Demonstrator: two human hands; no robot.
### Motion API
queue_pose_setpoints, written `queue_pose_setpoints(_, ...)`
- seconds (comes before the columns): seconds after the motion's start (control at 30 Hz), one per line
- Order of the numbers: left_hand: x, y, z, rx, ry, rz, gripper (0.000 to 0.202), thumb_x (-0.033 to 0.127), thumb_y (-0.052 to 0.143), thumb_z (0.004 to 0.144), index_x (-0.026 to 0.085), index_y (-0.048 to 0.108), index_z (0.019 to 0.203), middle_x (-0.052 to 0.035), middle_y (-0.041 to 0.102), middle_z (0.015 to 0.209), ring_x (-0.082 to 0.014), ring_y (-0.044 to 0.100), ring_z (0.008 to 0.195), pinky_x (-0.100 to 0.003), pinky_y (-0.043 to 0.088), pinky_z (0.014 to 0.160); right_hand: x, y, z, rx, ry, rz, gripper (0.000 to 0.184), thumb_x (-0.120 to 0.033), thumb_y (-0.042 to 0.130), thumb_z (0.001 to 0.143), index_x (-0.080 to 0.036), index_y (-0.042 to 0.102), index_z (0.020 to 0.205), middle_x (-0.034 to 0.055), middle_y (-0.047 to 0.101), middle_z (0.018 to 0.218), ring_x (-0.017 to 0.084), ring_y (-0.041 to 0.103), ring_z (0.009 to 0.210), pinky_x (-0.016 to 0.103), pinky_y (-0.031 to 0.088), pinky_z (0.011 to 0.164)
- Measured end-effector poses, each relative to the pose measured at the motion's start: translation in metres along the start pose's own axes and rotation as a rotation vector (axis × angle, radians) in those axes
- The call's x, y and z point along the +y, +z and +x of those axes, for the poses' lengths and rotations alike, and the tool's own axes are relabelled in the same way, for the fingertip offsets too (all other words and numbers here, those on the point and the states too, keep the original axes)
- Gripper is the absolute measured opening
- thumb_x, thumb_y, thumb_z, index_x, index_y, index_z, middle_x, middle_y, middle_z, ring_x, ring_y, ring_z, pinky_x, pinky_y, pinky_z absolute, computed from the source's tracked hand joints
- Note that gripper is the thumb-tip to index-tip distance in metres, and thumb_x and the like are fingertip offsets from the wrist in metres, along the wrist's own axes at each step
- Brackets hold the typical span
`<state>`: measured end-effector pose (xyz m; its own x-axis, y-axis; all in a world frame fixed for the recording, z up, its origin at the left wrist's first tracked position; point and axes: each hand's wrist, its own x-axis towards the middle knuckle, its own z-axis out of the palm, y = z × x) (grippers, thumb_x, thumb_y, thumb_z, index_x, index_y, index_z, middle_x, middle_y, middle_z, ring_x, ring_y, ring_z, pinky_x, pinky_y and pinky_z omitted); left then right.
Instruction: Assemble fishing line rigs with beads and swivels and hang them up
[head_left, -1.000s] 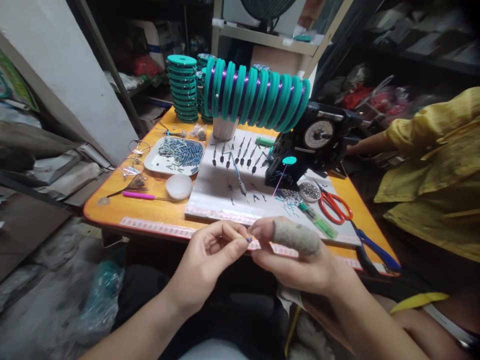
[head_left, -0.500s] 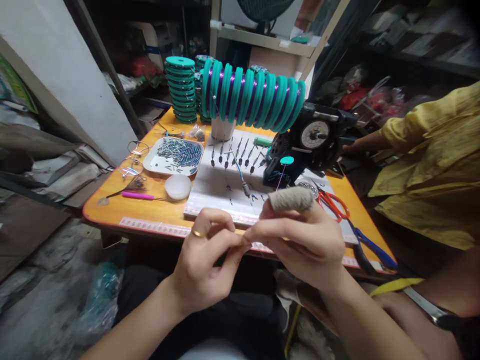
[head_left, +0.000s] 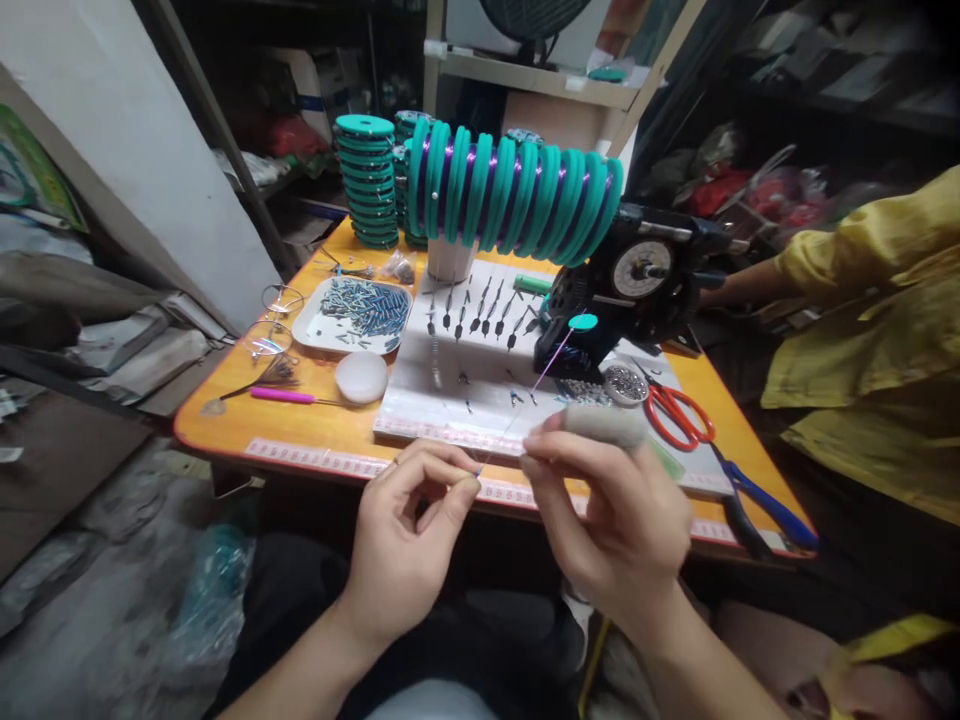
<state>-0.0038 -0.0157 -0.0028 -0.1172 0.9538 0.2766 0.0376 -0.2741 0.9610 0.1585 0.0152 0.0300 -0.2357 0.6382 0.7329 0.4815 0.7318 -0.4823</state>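
Observation:
My left hand is closed in a pinch on a tiny blue-tipped piece at the end of a thin purple line. The line runs up to a small teal spool on the black winding machine. My right hand, with a grey felt cover on one finger, pinches the same line just to the right. Both hands hover at the near edge of the orange table, in front of a white mat with several small dark weights.
A row of teal spools wound with purple line stands behind the mat, beside a stack of teal discs. A white tray of small metal pieces, a white lid, red scissors and blue pliers lie around. A person's yellow sleeve is at the right.
My hands have drawn apart a little, and the purple line now shows stretched from the spool to my fingers. My right hand has dropped lower.

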Motion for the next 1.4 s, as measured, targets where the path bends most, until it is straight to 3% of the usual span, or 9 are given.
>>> queue_pose_setpoints(0.13, -0.003, 0.008, -0.007, -0.005, -0.227, -0.339, 0.013, 0.022, 0.068, 0.090, 0.018, 0.069, 0.078, -0.0029, 0.065, 0.092, -0.0119, 0.064, 0.083, -0.019, 0.052, 0.070, -0.002, 0.006, -0.023, -0.271, 0.482, 0.283, 0.013, -0.018, 0.067, 0.090, -0.020, 0.072, 0.102, 0.0005, 0.063, 0.075, 0.007, 0.055, 0.045, 0.018, 0.045, 0.039)
queue_pose_setpoints(0.27, -0.005, 0.010, -0.009, -0.034, -0.246, -0.433, 0.011, 0.020, 0.066, 0.092, 0.019, 0.070, 0.081, -0.0017, 0.062, 0.095, -0.0100, 0.063, 0.086, -0.018, 0.052, 0.076, -0.005, 0.017, -0.030, -0.218, 0.668, 0.584, 0.007, -0.020, 0.072, 0.086, -0.018, 0.074, 0.092, 0.0013, 0.066, 0.079, 0.006, 0.056, 0.041, 0.016, 0.043, 0.035)
queue_pose_setpoints(0.4, -0.006, 0.008, -0.008, -0.039, -0.127, -0.260, 0.011, 0.018, 0.065, 0.092, 0.019, 0.068, 0.081, -0.0035, 0.057, 0.094, -0.0109, 0.061, 0.082, -0.018, 0.052, 0.067, -0.006, 0.014, -0.034, -0.115, 0.369, 0.244, 0.013, -0.010, 0.065, 0.088, -0.018, 0.075, 0.092, 0.0021, 0.064, 0.074, 0.010, 0.060, 0.053, 0.020, 0.049, 0.047)
queue_pose_setpoints(0.6, -0.011, 0.003, -0.006, -0.015, 0.206, 0.179, 0.012, 0.010, 0.065, 0.087, 0.020, 0.065, 0.081, -0.0057, 0.050, 0.094, -0.0160, 0.059, 0.087, -0.021, 0.049, 0.055, 0.001, -0.008, -0.041, -0.186, -0.067, -0.184, 0.029, -0.002, 0.056, 0.089, -0.017, 0.073, 0.108, 0.0058, 0.065, 0.075, 0.014, 0.062, 0.062, 0.025, 0.051, 0.055)
queue_pose_setpoints(0.83, -0.008, 0.000, -0.002, -0.019, 0.508, 0.391, 0.021, -0.001, 0.064, 0.083, 0.017, 0.064, 0.095, -0.0049, 0.049, 0.096, -0.0148, 0.059, 0.088, -0.023, 0.056, 0.065, 0.007, -0.020, -0.032, -0.193, -0.223, -0.149, 0.030, 0.000, 0.064, 0.086, -0.013, 0.070, 0.112, 0.0100, 0.068, 0.092, 0.021, 0.064, 0.081, 0.033, 0.056, 0.066)
queue_pose_setpoints(0.97, -0.002, -0.004, 0.004, -0.013, 0.682, 0.530, 0.021, -0.003, 0.065, 0.081, 0.015, 0.063, 0.092, -0.0045, 0.051, 0.093, -0.0164, 0.056, 0.088, -0.031, 0.057, 0.077, 0.008, -0.013, -0.016, -0.204, -0.138, 0.066, 0.025, -0.007, 0.064, 0.089, -0.020, 0.069, 0.110, 0.0075, 0.067, 0.108, 0.022, 0.068, 0.101, 0.039, 0.060, 0.092)
queue_pose_setpoints(1.07, 0.001, -0.008, 0.008, -0.013, 0.761, 0.601, 0.021, -0.002, 0.067, 0.080, 0.015, 0.064, 0.092, -0.0042, 0.052, 0.092, -0.0171, 0.056, 0.085, -0.032, 0.056, 0.075, 0.009, -0.005, 0.002, -0.267, -0.160, 0.124, 0.023, -0.006, 0.054, 0.094, -0.021, 0.067, 0.106, 0.0059, 0.067, 0.105, 0.018, 0.069, 0.097, 0.043, 0.053, 0.106)
queue_pose_setpoints(1.23, 0.003, -0.012, 0.009, -0.017, 0.661, 0.520, 0.023, -0.003, 0.067, 0.080, 0.014, 0.065, 0.095, -0.0034, 0.050, 0.095, -0.0132, 0.057, 0.083, -0.027, 0.055, 0.074, 0.007, -0.002, 0.017, -0.257, -0.111, 0.085, 0.021, -0.006, 0.056, 0.093, -0.022, 0.066, 0.102, 0.0065, 0.062, 0.107, 0.015, 0.064, 0.101, 0.024, 0.057, 0.087)
queue_pose_setpoints(1.4, 0.001, -0.007, 0.002, -0.022, 0.360, 0.256, 0.018, 0.003, 0.065, 0.085, 0.019, 0.065, 0.093, -0.0039, 0.046, 0.099, -0.0129, 0.057, 0.091, -0.019, 0.048, 0.061, 0.008, -0.004, 0.006, -0.156, -0.053, 0.146, 0.029, 0.002, 0.059, 0.086, -0.021, 0.066, 0.103, 0.0067, 0.061, 0.105, 0.018, 0.064, 0.100, 0.033, 0.056, 0.090)
